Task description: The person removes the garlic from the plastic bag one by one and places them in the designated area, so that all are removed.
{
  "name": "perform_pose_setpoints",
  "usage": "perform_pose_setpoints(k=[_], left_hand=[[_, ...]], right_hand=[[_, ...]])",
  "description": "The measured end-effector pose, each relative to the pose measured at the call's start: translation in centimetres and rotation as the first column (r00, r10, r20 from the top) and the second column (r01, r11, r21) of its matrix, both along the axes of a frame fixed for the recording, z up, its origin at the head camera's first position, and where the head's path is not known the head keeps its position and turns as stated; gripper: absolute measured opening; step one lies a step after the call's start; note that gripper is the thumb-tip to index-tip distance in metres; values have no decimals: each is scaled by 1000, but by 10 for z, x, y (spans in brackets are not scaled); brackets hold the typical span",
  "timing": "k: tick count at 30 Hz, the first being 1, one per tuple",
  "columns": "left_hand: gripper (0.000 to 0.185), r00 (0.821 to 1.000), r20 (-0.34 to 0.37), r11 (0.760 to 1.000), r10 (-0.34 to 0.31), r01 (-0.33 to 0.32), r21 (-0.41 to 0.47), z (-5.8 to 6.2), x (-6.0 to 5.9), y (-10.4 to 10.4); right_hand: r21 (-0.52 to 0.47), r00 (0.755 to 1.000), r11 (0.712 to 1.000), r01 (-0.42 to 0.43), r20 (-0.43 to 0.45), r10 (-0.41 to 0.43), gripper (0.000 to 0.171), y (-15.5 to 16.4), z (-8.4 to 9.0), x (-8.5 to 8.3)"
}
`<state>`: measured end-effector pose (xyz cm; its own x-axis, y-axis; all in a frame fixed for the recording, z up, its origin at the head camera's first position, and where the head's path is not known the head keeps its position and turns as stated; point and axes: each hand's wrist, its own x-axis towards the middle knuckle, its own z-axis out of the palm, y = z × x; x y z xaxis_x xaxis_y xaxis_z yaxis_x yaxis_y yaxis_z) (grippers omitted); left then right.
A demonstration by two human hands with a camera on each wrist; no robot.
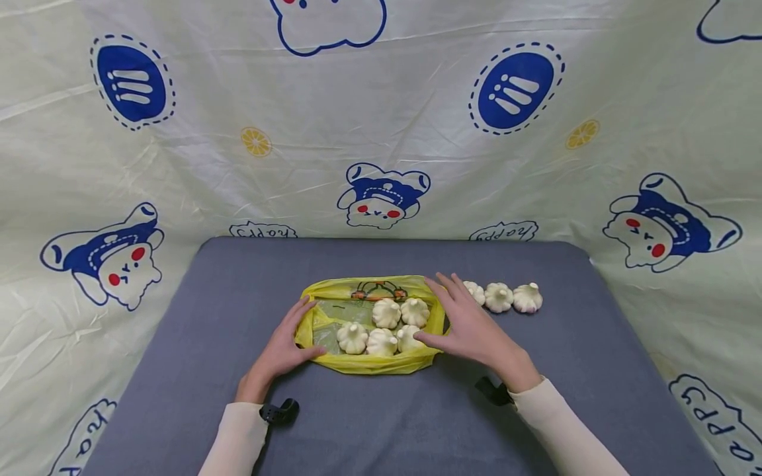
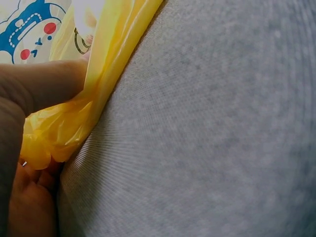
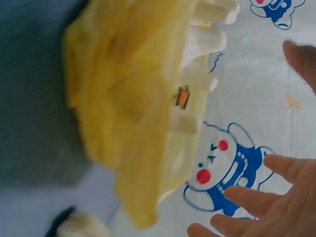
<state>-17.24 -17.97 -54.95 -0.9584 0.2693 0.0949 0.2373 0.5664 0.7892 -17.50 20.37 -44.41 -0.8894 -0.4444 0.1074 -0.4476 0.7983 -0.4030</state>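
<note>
A yellow plastic bag (image 1: 369, 362) lies flat in the middle of the grey table (image 1: 238, 304), with several white garlic bulbs (image 1: 387, 313) inside its open mouth. My left hand (image 1: 294, 337) rests on the bag's left edge, fingers stretched along it and thumb at the near corner. In the left wrist view, a finger (image 2: 39, 84) presses the bunched yellow bag (image 2: 98, 84). My right hand (image 1: 458, 317) lies at the bag's right edge with straight, spread fingers. The right wrist view shows those fingers (image 3: 276, 197) beside the bag (image 3: 128, 98).
Three loose garlic bulbs (image 1: 499, 297) sit in a row on the table just right of my right hand, the nearest one partly hidden by it. A cartoon-printed sheet (image 1: 381, 132) hangs behind and around the table.
</note>
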Motion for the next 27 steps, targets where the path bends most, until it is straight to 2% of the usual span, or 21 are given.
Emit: perform_pose_setpoints(k=[6,12,21,27], left_hand=[[94,1000,-3,1000,8,-8,4,1,1,0],[94,1000,4,1000,6,-6,4,3,1,2],[94,1000,-4,1000,4,-4,14,1,1,1],[93,1000,-13,1000,-1,1,14,0,1,1]], right_hand=[[-55,993,995,-83,81,87,109,-32,8,-12],[-101,970,979,-178,151,192,113,-61,11,-25],[-173,908,944,-279,271,318,107,-97,6,-42],[-183,869,931,-316,339,361,102,-109,-3,-48]])
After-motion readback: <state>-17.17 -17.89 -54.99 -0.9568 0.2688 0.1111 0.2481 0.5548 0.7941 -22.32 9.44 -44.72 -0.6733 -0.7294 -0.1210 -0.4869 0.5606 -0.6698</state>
